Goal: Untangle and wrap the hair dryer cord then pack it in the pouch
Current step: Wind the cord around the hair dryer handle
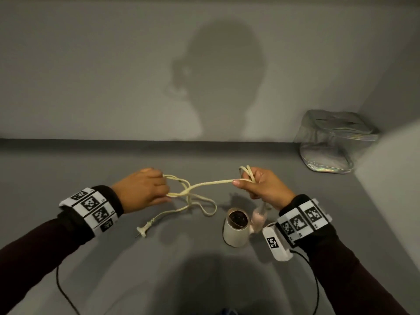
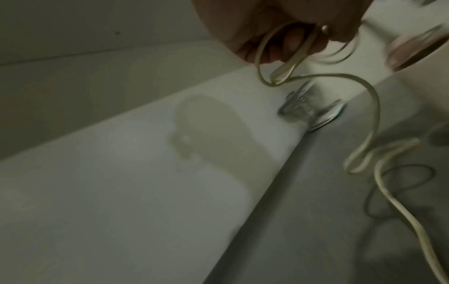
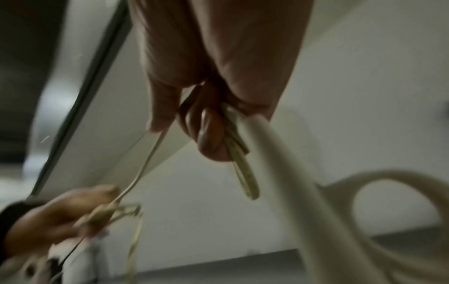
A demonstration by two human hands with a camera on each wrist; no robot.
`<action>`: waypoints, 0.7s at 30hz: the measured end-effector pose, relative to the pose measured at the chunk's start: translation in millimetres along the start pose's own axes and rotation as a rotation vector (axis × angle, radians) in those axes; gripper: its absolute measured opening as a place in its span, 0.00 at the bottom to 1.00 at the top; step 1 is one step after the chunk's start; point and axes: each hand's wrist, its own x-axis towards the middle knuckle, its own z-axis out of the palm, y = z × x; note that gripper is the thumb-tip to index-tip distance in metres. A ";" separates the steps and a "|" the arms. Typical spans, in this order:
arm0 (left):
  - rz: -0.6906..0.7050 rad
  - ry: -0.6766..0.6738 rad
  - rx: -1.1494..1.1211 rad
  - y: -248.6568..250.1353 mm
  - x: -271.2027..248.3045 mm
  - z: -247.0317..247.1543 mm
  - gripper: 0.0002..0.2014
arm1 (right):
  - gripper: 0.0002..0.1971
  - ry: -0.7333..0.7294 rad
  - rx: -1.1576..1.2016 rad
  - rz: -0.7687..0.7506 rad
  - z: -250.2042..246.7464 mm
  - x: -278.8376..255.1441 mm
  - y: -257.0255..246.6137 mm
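A cream hair dryer (image 1: 235, 228) with a pink handle stands nozzle-up on the grey surface under my right hand. Its cream cord (image 1: 211, 183) stretches between my hands above the surface, crossing into a loose knot near my left hand. My left hand (image 1: 145, 189) grips a loop of the cord (image 2: 286, 57). My right hand (image 1: 261, 185) pinches the taut strand and holds several short loops (image 3: 245, 173). A slack loop hangs to the surface, and the plug (image 1: 142, 230) lies at front left. The clear pouch (image 1: 334, 142) sits at the back right.
A grey wall (image 1: 113, 76) rises behind the surface, with a side wall (image 1: 391, 173) at the right close to the pouch. Black sensor cables (image 1: 61, 289) trail from both wrists toward the front edge.
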 end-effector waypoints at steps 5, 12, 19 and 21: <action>-0.446 0.319 -0.283 -1.8 5.1 -19.5 0.17 | 0.19 0.143 -0.016 -0.015 9.0 5.6 -3.8; -0.851 0.586 -0.519 14.0 2.9 -34.7 0.07 | 0.21 0.335 0.135 0.032 4.9 4.3 -6.4; -0.984 0.738 -1.667 16.4 27.1 -33.4 0.13 | 0.21 0.119 0.335 0.096 4.2 8.0 -5.2; -1.004 0.741 -1.616 6.8 25.7 -25.2 0.15 | 0.22 -0.003 0.522 0.091 3.1 7.3 -2.5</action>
